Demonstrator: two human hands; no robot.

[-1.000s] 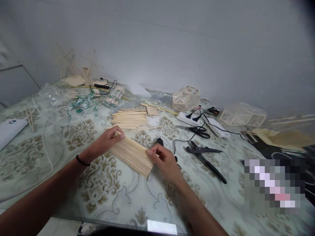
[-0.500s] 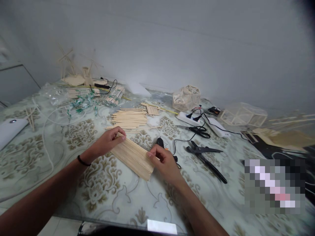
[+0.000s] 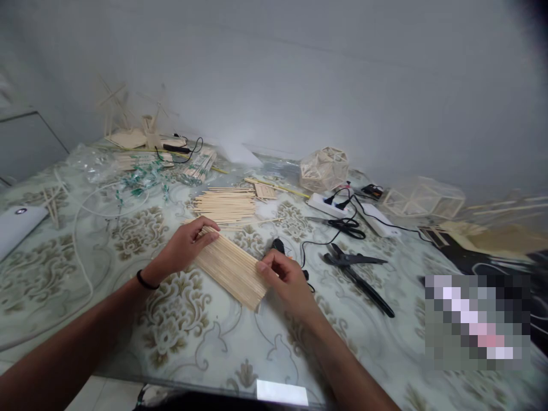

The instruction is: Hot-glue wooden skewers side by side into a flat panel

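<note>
A flat row of thin wooden sticks (image 3: 229,268) lies slantwise on the patterned table cover (image 3: 180,319) in front of me. My left hand (image 3: 184,245), with a black band at the wrist, has its fingers closed on the sticks' far left end. My right hand (image 3: 286,279) pinches their near right end with thumb and fingers. A black glue gun (image 3: 280,246) lies just behind my right hand.
A loose pile of sticks (image 3: 225,205) lies beyond my hands. Black pliers (image 3: 357,277), scissors (image 3: 342,226) and a white power strip (image 3: 327,205) with black cables sit to the right. Stick-built polyhedra (image 3: 323,169) and frames stand near the wall; a white device (image 3: 17,222) is far left.
Both hands stay on the row of sticks, which has shifted slightly. The left fingers have curled a little further over its end.
</note>
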